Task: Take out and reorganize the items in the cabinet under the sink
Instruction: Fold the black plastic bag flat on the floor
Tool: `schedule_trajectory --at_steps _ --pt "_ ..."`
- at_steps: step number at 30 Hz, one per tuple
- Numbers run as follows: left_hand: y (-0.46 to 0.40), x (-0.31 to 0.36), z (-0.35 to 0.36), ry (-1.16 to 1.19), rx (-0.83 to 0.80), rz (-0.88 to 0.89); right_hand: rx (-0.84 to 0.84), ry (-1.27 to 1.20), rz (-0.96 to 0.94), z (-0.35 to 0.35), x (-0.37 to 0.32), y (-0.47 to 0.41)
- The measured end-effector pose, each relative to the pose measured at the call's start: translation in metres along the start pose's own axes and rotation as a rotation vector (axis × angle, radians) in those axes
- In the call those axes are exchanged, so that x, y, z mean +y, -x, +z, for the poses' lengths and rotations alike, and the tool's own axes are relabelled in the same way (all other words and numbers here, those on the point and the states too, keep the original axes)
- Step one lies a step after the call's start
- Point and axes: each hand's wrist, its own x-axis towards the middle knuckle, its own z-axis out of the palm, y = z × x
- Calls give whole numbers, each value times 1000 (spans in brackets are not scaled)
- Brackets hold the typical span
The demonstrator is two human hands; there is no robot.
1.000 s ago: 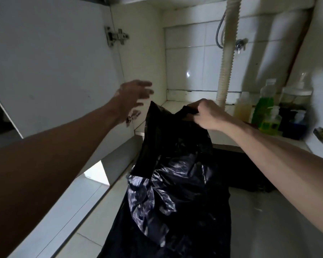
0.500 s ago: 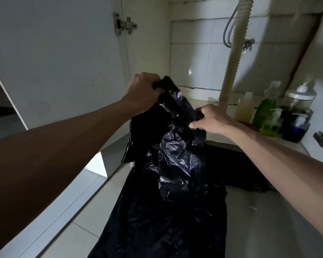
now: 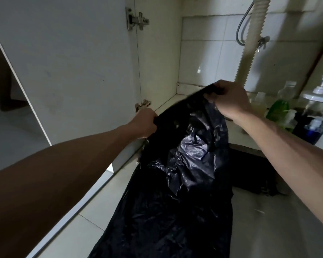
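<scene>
A thin, crinkled black plastic bag (image 3: 185, 164) is held up in front of the open cabinet under the sink, its glossy film creased into many small folds that catch bluish highlights near the middle. Its upper edge is stretched between the two hands: the left hand (image 3: 145, 122) is closed around the lower left corner of that edge, just below the lower hinge (image 3: 143, 105), while the right hand (image 3: 229, 98) is clenched on the higher right corner, in front of the drain hose (image 3: 250, 45). The rest of the bag hangs down and spreads over the pale tiled floor (image 3: 78, 233) towards the bottom of the view. The cabinet door (image 3: 63, 62) is a smooth, flat white panel swung open to the left, carried on two metal hinges, the upper hinge (image 3: 137, 20) being bright and angular. The back wall (image 3: 209, 58) is faced with glossy white square tiles, and the hose is a ribbed, cream-coloured tube running upright. At the right of the cabinet a cluster of containers stands close together: a clear bottle of green liquid (image 3: 280, 107), a pump dispenser (image 3: 319, 95) with a white top, and a small blue pump bottle (image 3: 314, 127). No label or writing can be read on any of them.
</scene>
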Motion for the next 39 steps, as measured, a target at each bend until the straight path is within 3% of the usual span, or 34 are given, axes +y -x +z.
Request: schedule_trajectory --at_steps 1,3,7,9,12,15,18,23,27,34,37,39 --pt "-1 -4 0 -21 86 -19 -19 142 -5 -2 7 0" --pt "-2 -6 -8 3 221 -81 -39 179 72 -4 22 -3" --pt "-8 13 -27 52 399 -130 4 -179 315 0 41 -18" --pt "-8 20 -40 77 494 -85 -10 -380 343 -1 37 -23" --pt "-2 25 -63 49 620 62 3 -453 271 -13 25 -22" --pt "18 21 -84 -42 663 272 178 -404 50 -36 11 -7" --pt "54 11 -94 -158 558 421 177 -319 -167 -55 -6 35" --pt "133 -20 -62 -344 273 789 -105 -42 -341 -53 7 137" --pt "180 -63 4 -512 70 947 -357 89 -276 -22 57 211" --pt "216 -103 94 -722 -316 844 -566 394 -301 36 126 301" --pt "230 -101 110 -819 -532 883 -777 456 -369 47 141 326" --pt "239 -98 120 -803 -591 841 -841 449 -417 51 145 340"
